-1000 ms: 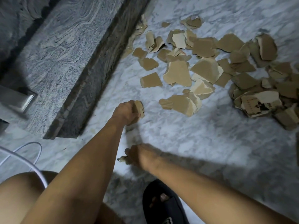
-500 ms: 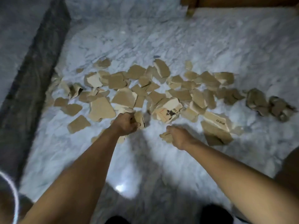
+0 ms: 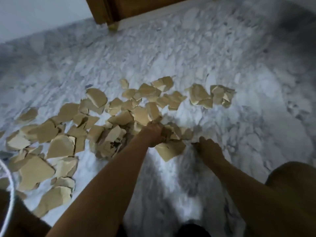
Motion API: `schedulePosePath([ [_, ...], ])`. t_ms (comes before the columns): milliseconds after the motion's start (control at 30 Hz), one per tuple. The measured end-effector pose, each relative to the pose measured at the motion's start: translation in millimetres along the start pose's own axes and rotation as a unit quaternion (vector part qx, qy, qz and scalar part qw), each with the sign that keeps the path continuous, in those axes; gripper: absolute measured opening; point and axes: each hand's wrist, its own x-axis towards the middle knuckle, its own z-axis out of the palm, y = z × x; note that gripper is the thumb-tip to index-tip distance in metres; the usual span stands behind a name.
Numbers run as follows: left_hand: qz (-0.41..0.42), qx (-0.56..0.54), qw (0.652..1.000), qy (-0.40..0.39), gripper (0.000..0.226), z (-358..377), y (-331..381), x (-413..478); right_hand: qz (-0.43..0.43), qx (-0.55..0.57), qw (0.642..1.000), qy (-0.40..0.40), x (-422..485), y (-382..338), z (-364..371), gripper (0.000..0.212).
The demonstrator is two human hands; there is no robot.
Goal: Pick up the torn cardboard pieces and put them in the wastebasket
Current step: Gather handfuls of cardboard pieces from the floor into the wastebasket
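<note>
Now, from the head view, the sight has swung off the grey step and out over the marble floor (image 3: 188, 57). The step is gone from view and a wooden leg (image 3: 112, 26) shows at the far edge. Both arms have pushed forward into the heap.

The left hand (image 3: 153, 134) is still a tight fist, its fingers curled round a bunch of torn scraps that stick out past the knuckles. The bunch looks fuller than a second ago. The right hand (image 3: 211, 148) had a small scrap pinched before. It now lies low at the floor just beside a flat piece (image 3: 169, 151), thumb out. The blur hides whether it has hold of anything.

The pieces (image 3: 95, 98) lie strewn in a wide band across the floor, from the near left by a white cable (image 3: 9, 194) to a far clump on the right. Most are untouched. No wastebasket is in sight.

I judge this to be gathering still in its early part. The hands are filling up, and a trip to the wastebasket must come soon, since a fist that full may drop scraps.
</note>
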Motion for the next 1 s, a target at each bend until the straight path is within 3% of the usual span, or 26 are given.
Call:
schedulePosePath([
  [100, 0.003, 0.055, 0.998, 0.005, 0.063, 18.2, -3.7, 22.0, 0.017, 0.035, 0.999, -0.003, 4.5, 0.3, 26.9, 0.031],
  [333, 0.016, 0.060, 0.997, 0.055, 0.054, 36.5, -17.6, 25.5, 0.022, 0.069, 0.997, -0.016, 29.1, 6.8, 5.7, 0.035],
  [400, 0.031, 0.061, 0.995, 0.077, 0.053, 35.1, -20.6, 26.5, 0.037, 0.074, 0.996, 0.008, 27.6, 6.7, 4.3, 0.026],
  [467, 0.050, -0.007, 0.994, 0.099, 0.061, 29.2, -23.4, 25.9, 0.054, 0.096, 0.992, 0.061, 25.0, 9.1, -3.4, 0.008],
  [567, 0.046, -0.159, 0.979, 0.120, 0.066, 13.2, -31.9, 25.9, 0.068, 0.176, 0.979, 0.072, 23.4, 12.1, -19.8, 0.016],
  [700, 0.044, -0.230, 0.965, 0.114, 0.052, -14.8, -41.7, 23.7, 0.033, 0.234, 0.971, 0.023, 32.5, 1.4, -45.8, 0.028],
  [867, 0.030, -0.146, 0.986, 0.070, 0.053, -31.0, -61.5, 23.8, -0.084, 0.228, 0.967, -0.082, 50.1, -35.8, -62.1, 0.032],
  [1000, 0.010, -0.141, 0.986, 0.083, 0.027, -16.6, -74.6, 19.2, -0.137, 0.192, 0.968, -0.089, 59.6, -70.2, -51.1, 0.033],
])
